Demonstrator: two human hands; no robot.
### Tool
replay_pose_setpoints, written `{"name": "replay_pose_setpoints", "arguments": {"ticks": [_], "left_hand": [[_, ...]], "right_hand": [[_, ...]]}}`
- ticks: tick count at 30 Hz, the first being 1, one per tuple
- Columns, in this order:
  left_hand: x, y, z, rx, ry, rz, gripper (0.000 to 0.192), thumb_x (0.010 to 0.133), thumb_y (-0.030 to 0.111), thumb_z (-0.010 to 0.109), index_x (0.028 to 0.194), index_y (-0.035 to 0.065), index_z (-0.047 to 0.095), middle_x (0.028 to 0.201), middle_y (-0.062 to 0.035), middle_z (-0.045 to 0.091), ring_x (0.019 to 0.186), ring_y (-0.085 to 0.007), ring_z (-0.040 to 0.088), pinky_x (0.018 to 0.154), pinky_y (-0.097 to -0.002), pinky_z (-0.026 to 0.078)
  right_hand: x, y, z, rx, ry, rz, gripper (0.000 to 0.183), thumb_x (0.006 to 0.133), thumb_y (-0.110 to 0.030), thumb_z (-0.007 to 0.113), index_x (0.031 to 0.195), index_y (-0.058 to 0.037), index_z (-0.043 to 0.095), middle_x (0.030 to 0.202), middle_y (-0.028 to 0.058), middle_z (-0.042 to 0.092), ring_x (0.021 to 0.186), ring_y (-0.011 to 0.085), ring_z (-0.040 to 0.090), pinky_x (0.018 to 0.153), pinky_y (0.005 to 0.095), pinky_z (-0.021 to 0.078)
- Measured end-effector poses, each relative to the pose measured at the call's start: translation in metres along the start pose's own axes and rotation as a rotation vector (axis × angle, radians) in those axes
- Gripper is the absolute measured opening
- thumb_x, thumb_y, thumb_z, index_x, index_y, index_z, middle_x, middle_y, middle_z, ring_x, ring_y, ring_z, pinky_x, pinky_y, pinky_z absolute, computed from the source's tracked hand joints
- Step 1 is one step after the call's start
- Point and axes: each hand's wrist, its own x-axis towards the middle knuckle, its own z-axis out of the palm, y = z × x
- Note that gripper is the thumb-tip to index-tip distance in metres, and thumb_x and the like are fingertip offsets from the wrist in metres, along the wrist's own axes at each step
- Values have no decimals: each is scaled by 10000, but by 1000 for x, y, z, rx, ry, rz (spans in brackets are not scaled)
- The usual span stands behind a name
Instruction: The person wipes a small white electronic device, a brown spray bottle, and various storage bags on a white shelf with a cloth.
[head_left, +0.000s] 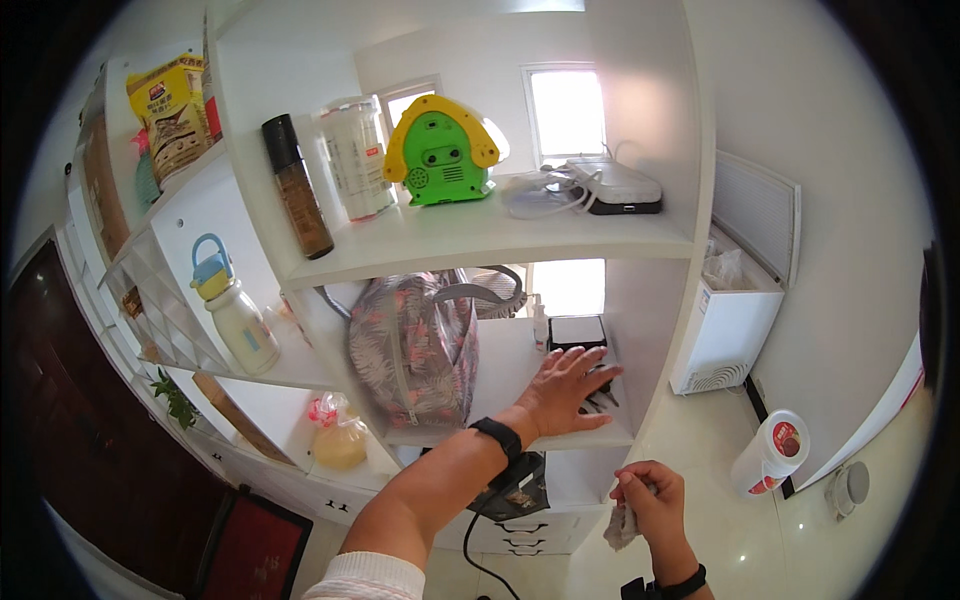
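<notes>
My left hand (574, 390) reaches into the middle shelf with its fingers spread. Under and beside it lie some small dark objects (602, 401), partly hidden, perhaps keys. Just behind the fingers is a black-edged box with a pale top (576, 331), next to a small white pump bottle (540, 324). A grey floral fabric bag (412, 349) stands to the left on the same shelf. Lower right, outside the shelf, my right hand (654, 499) is closed on a crumpled grey cloth (622, 526) that hangs from the fingers.
Above are a green and yellow house-shaped toy (448, 161), a brown bottle (298, 195), a plastic canister (358, 161) and a white device with cables (615, 184). A flask (240, 326) stands left. On the right are an open chest freezer (726, 330) and a white tub (769, 454).
</notes>
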Motion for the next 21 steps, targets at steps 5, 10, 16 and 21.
{"name": "replay_pose_setpoints", "arguments": {"ticks": [5, 10, 16, 21], "left_hand": [[-23, -15, 21, 22, 122, 66, 633, 831, 450, 624, 1396, 255, 415, 1454, -95, 341, 1328, -333, 330, 1098, -486, 241], [-11, -8, 3, 81, 129, -51, 676, 815, 490, 638, 1406, 268, 393, 1451, -99, 342, 1343, -311, 312, 1113, -483, 215], [-50, 18, -51, -597, 195, -4, 590, 888, 332, 633, 1385, 113, 403, 1342, -115, 463, 1206, -262, 483, 986, -407, 409], [-90, 72, -92, -1444, 65, -107, 676, 820, 85, 734, 1377, 49, 352, 1269, -103, 515, 1074, -146, 567, 907, -310, 480]], "right_hand": [[6, -1, 16, -29, -44, -14, 102, 880, -74, 636, 877, 27, 650, 699, 50, 648, 645, 92, 620, 576, 213, 466], [13, -15, 39, -66, -97, -45, 103, 883, -84, 638, 881, 18, 651, 705, 50, 648, 638, 90, 607, 593, 223, 471], [23, -60, 57, -9, 24, -280, 174, 905, -170, 644, 925, 4, 636, 695, 42, 616, 588, 101, 576, 576, 221, 452], [37, -88, 96, 263, 88, -588, 322, 929, -296, 615, 1046, 1, 573, 761, 24, 542, 699, 102, 527, 600, 230, 418]]}}
